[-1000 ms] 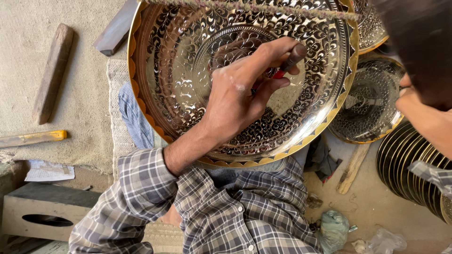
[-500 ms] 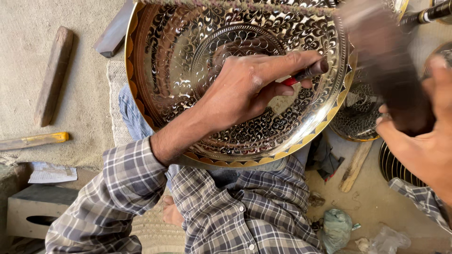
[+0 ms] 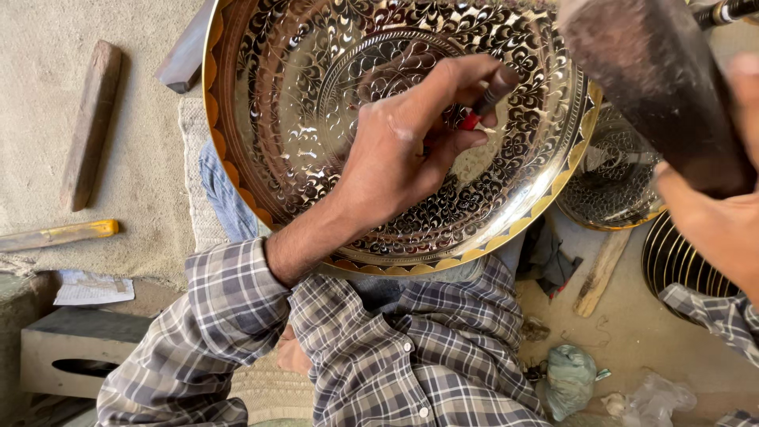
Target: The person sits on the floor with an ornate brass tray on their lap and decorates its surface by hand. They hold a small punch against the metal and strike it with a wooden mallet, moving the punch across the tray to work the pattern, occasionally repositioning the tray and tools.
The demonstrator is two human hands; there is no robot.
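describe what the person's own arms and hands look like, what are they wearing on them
Both hands are bare, with no gloves, rings or watch in view. The left hand comes out of a grey, blue and white checked shirt sleeve rolled up the forearm. The right hand shows a cuff of the same checked cloth at the wrist.

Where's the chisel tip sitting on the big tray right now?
In the head view, the left hand pinches the chisel just right of the engraved tray centre medallion, with the hammer raised by the right hand at upper right.
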